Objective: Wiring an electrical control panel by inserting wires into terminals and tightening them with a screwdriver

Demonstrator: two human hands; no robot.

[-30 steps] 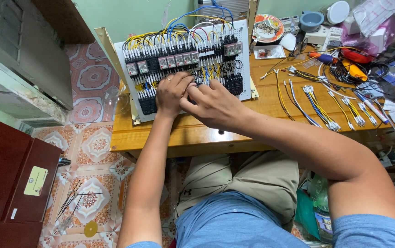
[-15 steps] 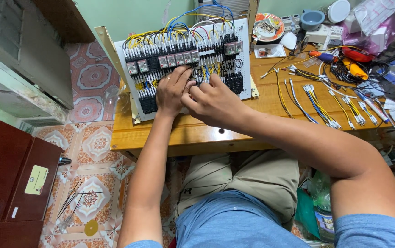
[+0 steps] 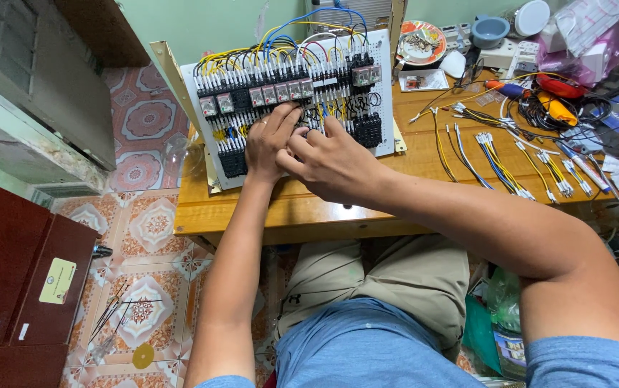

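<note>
Left hand (image 3: 268, 140) and right hand (image 3: 331, 162) touching, fingers curled on white wiring panel (image 3: 209, 154) — grip unclear, cut wires (image 3: 500, 154) right, on wooden table (image 3: 252, 208).

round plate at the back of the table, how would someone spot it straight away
Start at the wooden table and find the white wiring panel standing on it. The plate lies just past the panel's right edge, the only round, orange-rimmed patterned dish among cables and tools.

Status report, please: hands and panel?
Left hand and right hand both on wired control panel, fingers among terminals. Grip unclear. Loose cut wires lie apart, right.
</note>
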